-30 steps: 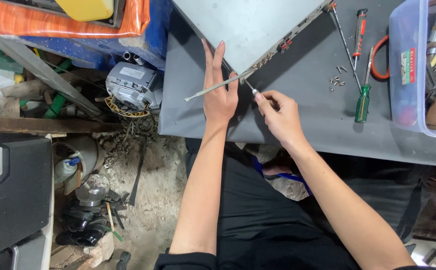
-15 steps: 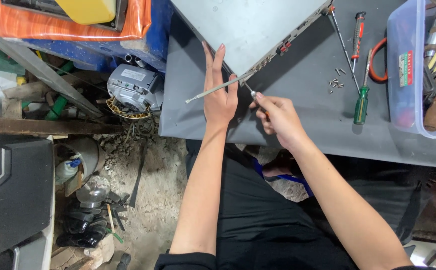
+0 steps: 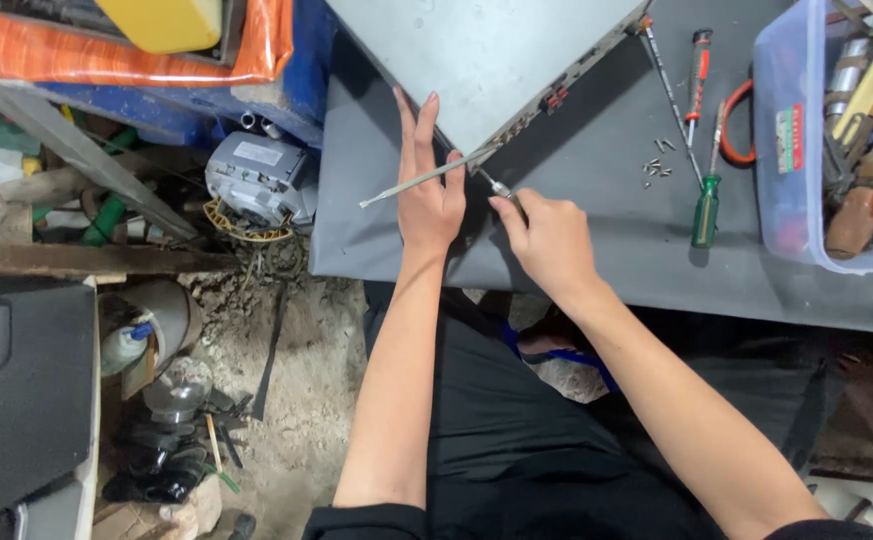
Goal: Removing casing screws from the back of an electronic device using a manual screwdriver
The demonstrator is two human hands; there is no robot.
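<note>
Left hand (image 3: 430, 195) lies open, bracing rigid, likely heavy grey metal casing (image 3: 477, 60) at grey table's (image 3: 597, 250) front edge; right hand (image 3: 549, 238) grips thin screwdriver (image 3: 498, 187) shaft at its corner.

Bare grey mat (image 3: 597, 240) right of the hands; loose screws (image 3: 657, 165) and screwdrivers (image 3: 705, 205) beyond

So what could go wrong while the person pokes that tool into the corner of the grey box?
The tool in the right hand could slip and jab the left hand, which lies flat right beside the tip. The loose small screws on the grey mat could get knocked off and lost in the dirt floor below.
</note>
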